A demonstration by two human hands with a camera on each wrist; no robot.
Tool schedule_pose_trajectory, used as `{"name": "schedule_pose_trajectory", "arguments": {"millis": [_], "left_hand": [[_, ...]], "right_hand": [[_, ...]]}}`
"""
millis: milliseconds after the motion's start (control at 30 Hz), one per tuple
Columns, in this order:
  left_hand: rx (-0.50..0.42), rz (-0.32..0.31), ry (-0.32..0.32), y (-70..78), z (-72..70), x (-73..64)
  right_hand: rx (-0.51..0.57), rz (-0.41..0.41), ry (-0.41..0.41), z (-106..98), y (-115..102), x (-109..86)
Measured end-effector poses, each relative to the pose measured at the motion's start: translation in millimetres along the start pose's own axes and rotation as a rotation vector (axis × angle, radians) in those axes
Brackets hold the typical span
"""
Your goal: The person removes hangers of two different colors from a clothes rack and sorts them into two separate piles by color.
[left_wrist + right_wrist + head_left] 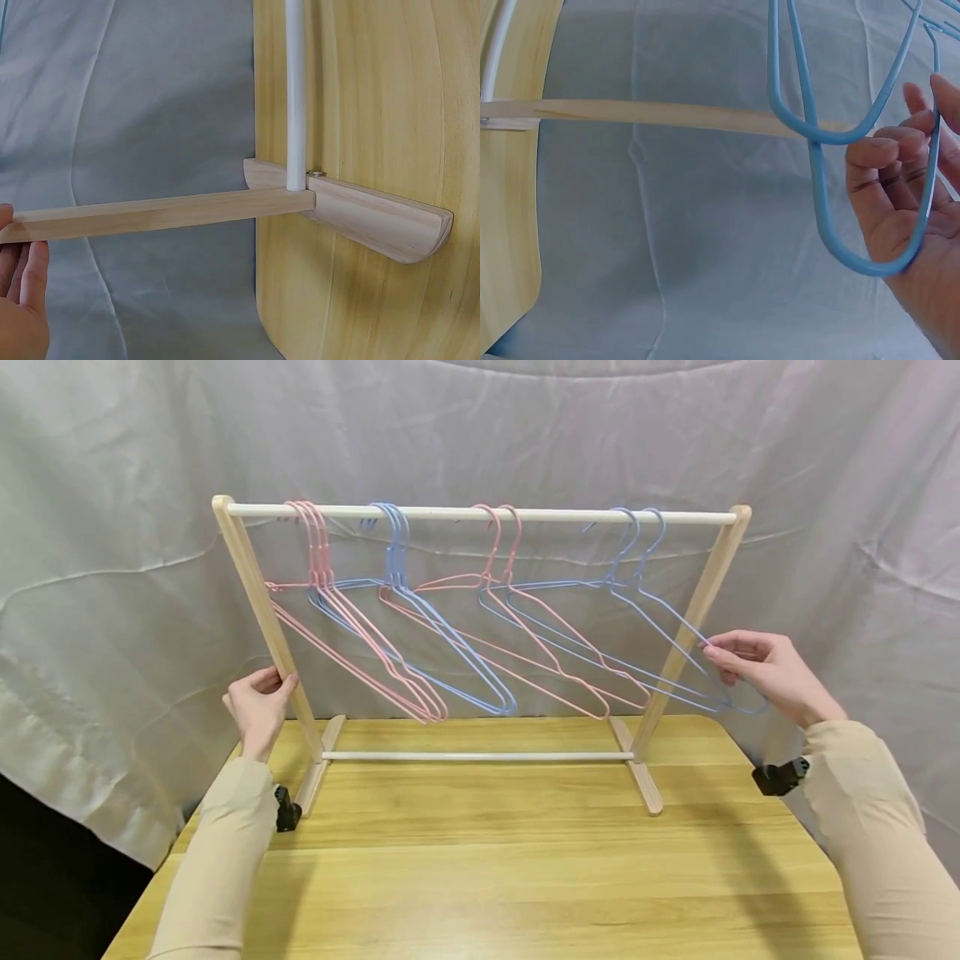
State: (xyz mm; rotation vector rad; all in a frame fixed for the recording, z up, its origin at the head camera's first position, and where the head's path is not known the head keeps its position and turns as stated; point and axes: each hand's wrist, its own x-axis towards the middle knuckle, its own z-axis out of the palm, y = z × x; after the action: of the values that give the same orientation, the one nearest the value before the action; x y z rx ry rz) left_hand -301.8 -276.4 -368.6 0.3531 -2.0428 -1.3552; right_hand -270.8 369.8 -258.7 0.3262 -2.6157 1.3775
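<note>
A small wooden clothes rack (pixel 257 585) stands on the table, its white top rail (pixel 558 515) carrying wire hangers. Low on the left post, my left hand (pixel 258 702) grips the wood between thumb and fingers; the left wrist view shows the fingers (pixel 34 277) under the post. My right hand (pixel 776 672) pinches the sloping arm of the outermost blue hanger (pixel 651 592), whose hook is on the rail. In the right wrist view, that hanger's rounded end (pixel 821 199) loops in front of the palm. Another blue hanger (pixel 617 560) hangs just left of it.
Further left hang two pink hangers (pixel 493 552), several blue hangers (pixel 395 552) and several pink hangers (pixel 318 547). A white lower bar (pixel 480 757) joins the rack's feet. Grey cloth (pixel 480 435) hangs behind the wooden table (pixel 480 860).
</note>
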Motion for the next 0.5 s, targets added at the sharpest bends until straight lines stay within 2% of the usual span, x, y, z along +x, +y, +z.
{"name": "schedule_pose_trajectory", "arguments": {"millis": [500], "left_hand": [[0.037, -0.015, 0.007, 1.3, 0.3, -0.5]], "right_hand": [[0.308, -0.072, 0.123, 6.7, 0.4, -2.8]]}}
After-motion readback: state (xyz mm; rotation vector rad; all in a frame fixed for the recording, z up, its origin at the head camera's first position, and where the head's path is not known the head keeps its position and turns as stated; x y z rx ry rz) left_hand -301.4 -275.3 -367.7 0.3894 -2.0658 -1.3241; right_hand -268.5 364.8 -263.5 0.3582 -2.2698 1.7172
